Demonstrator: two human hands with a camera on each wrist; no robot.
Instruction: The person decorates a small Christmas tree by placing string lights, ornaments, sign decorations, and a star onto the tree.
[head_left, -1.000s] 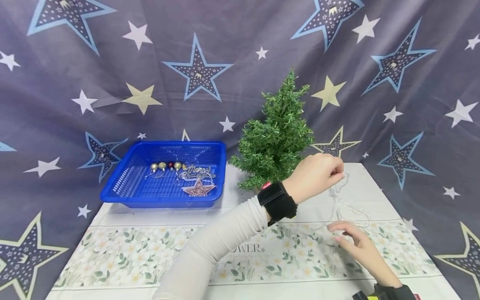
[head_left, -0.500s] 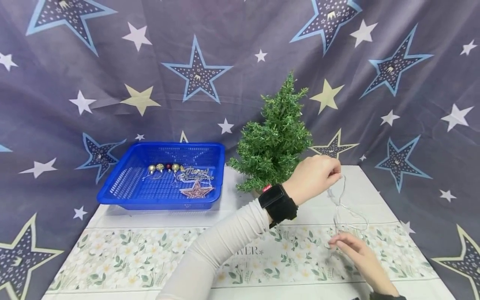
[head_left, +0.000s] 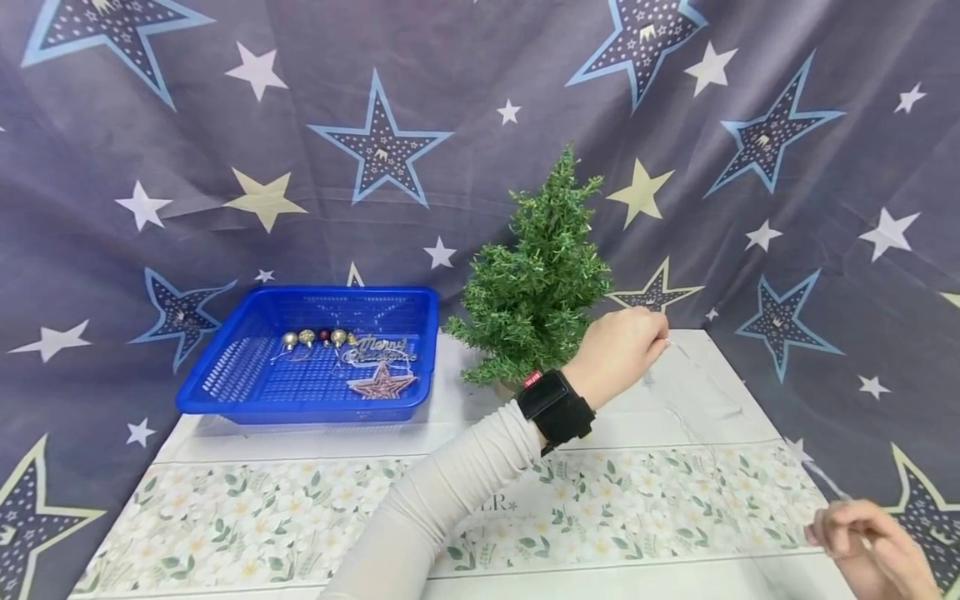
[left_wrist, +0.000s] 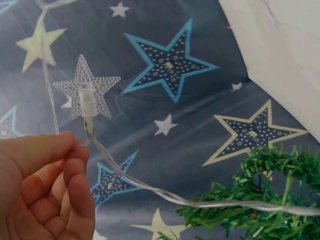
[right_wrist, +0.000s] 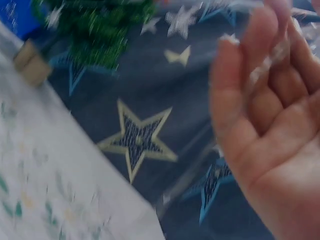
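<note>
My left hand (head_left: 618, 346) is raised right of the small green Christmas tree (head_left: 536, 275). In the left wrist view, its thumb and fingers pinch the clear wire of a string of star lights (left_wrist: 165, 196), just below one clear plastic star (left_wrist: 82, 97). The wire runs from there in front of the tree's branches (left_wrist: 240, 205). Low at the right side, my right hand (head_left: 873, 546) has its fingers curled, with another stretch of the clear wire (head_left: 828, 482) leading into them. Motion blurs that hand in the right wrist view, where part of the string crosses its fingers (right_wrist: 257, 30).
A blue plastic basket (head_left: 197, 398) stands left of the tree. In it lie gold and dark red baubles (head_left: 324, 337), a Merry Christmas sign (head_left: 378, 350) and a pink star ornament (head_left: 382, 383). A star-patterned curtain (head_left: 465, 200) hangs behind the white floral-banded tablecloth (head_left: 300, 500).
My right hand has swung out to the right, drawing the wire with it and spreading the loose bundle. My left hand stays beside the tree. The head view has turned slightly right.
</note>
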